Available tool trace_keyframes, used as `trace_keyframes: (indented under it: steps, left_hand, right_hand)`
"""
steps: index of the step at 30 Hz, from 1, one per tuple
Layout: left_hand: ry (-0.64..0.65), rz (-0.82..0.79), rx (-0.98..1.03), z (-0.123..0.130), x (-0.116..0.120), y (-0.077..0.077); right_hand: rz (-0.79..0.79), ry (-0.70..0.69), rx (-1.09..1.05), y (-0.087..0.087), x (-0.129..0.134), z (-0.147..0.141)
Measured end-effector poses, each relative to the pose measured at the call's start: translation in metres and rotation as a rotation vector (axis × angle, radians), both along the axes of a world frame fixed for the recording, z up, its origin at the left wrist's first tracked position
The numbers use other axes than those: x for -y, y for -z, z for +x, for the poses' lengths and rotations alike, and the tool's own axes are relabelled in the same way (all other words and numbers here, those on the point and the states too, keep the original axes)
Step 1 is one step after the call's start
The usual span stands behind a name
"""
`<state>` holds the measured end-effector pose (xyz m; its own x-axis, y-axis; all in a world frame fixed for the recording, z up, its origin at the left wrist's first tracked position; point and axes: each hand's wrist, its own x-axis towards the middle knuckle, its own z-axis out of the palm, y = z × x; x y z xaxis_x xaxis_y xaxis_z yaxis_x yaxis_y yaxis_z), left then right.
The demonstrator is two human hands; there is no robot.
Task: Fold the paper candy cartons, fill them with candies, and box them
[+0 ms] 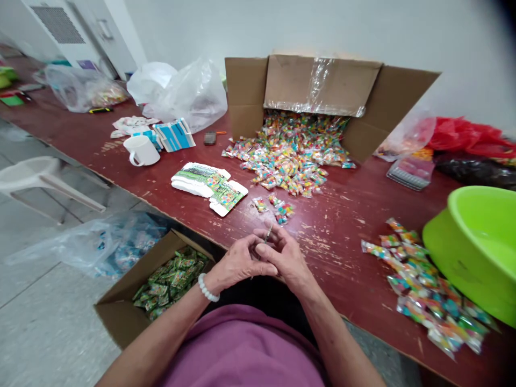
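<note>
Scuffed red paint covers the long table [342, 231] before me, against a pale wall [181, 27]. My left hand [238, 262] and right hand [287, 257] are closed together around a small thin item [268, 233], held at the table's near edge and mostly hidden by my fingers; I cannot tell what it is. Just beyond lie a few candy packets [281, 209], with flattened green cartons [228, 196] to their left. Behind, a candy pile [294, 156] spills from an open cardboard box [322, 80]. Green packets [175, 279] fill a lower box [121, 306] at my left; a lime-green tub [463, 258] sits at my right.
</note>
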<state>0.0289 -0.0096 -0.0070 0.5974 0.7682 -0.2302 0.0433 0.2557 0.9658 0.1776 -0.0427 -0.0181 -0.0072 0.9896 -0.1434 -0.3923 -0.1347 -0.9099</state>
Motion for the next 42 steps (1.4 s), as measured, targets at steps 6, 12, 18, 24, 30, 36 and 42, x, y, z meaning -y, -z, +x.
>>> trace_keyframes:
  steps: [6,12,18,24,30,36,42]
  left_hand:
    - [0.038,0.012,0.022,0.001,0.0,-0.001]
    - [0.079,-0.135,0.208,0.005,0.002,-0.002]
    - [0.067,-0.239,0.241,-0.002,0.0,0.008]
    - [0.026,-0.296,0.264,-0.013,0.003,0.016]
    - [-0.006,-0.262,0.202,-0.008,0.009,0.007]
    - [-0.107,-0.167,0.104,0.007,0.018,0.003]
    - [-0.162,0.054,-0.012,0.006,0.021,0.005]
  right_hand:
    - [0.018,0.02,-0.037,-0.002,0.004,0.004]
    - [0.088,-0.016,-0.081,-0.007,0.009,0.012]
    - [0.043,0.159,-0.026,-0.01,0.015,0.032]
    - [-0.104,0.316,0.961,0.01,0.018,0.066]
    - [0.038,0.484,1.345,0.02,0.018,0.058]
    - [0.047,0.101,0.424,-0.015,0.02,0.015]
    - [-0.001,0.161,0.236,-0.008,0.015,0.005]
